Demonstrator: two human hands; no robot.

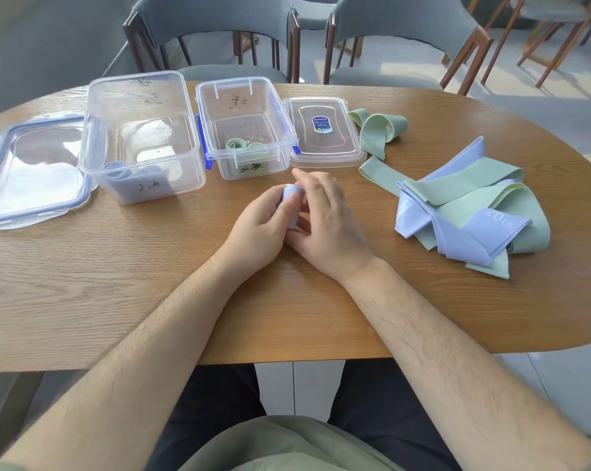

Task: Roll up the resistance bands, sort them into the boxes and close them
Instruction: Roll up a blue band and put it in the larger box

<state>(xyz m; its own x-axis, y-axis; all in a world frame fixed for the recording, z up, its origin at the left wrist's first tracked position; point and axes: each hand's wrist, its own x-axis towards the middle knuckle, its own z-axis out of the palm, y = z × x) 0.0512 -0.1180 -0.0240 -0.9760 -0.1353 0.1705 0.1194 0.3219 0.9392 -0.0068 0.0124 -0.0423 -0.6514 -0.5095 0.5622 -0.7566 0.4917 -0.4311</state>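
Both hands hold a rolled lavender band (291, 207) at the table's middle: my left hand (258, 226) grips it from the left, and my right hand (324, 219) curls round it from the right. A large clear box (141, 137) at the back left holds rolled lavender bands (117, 169). The smaller clear box (248, 127) beside it holds rolled green bands (244, 147). A pile of loose green and lavender bands (470, 212) lies to the right, and a single green band (377, 130) sits behind it.
The large lid (32, 171) lies flat at the far left. The small lid (324, 130) rests right of the smaller box. Grey chairs (219, 32) stand behind the wooden table (117, 283), whose front edge is close to my body.
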